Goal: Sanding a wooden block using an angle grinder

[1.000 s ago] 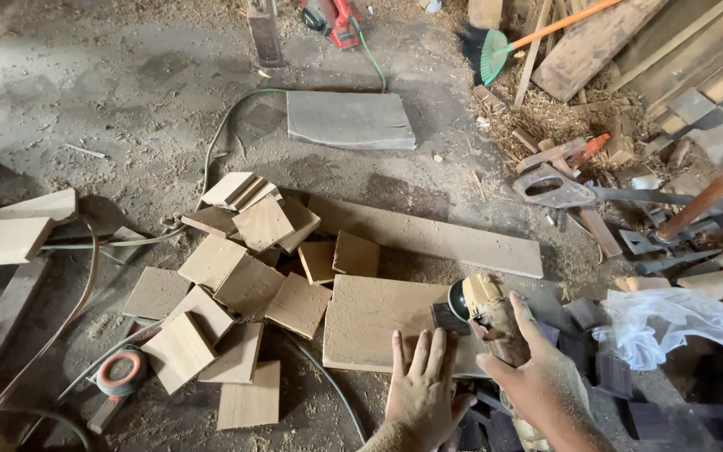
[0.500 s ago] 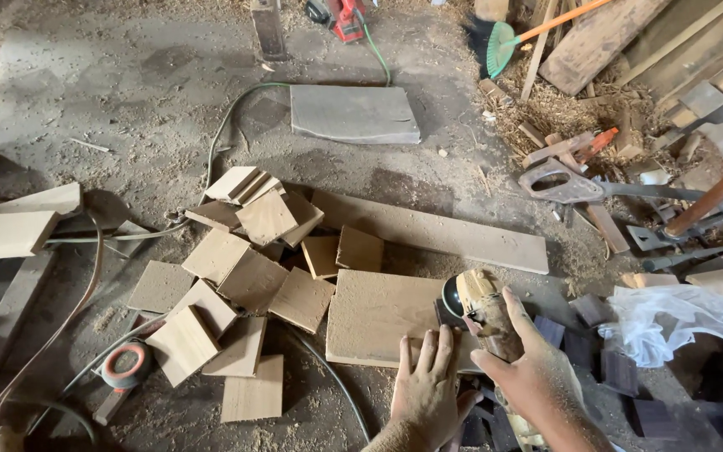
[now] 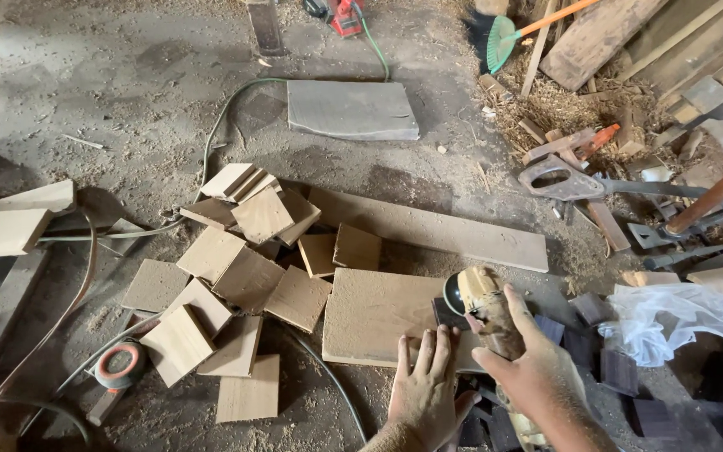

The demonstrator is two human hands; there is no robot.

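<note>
Both hands are sliding a little to the right on the board. Left hand (image 3: 425, 393) is lying flat and open, pressing the flat wooden board (image 3: 378, 314) on the floor. Right hand (image 3: 530, 370) is wrapping tight around a dusty angle grinder (image 3: 480, 306), its disc at the board's right edge. Small wooden squares (image 3: 244, 268) are lying in a pile to the left. Farther away, a handsaw (image 3: 583, 182) is resting beside a green broom (image 3: 508, 38).
</note>
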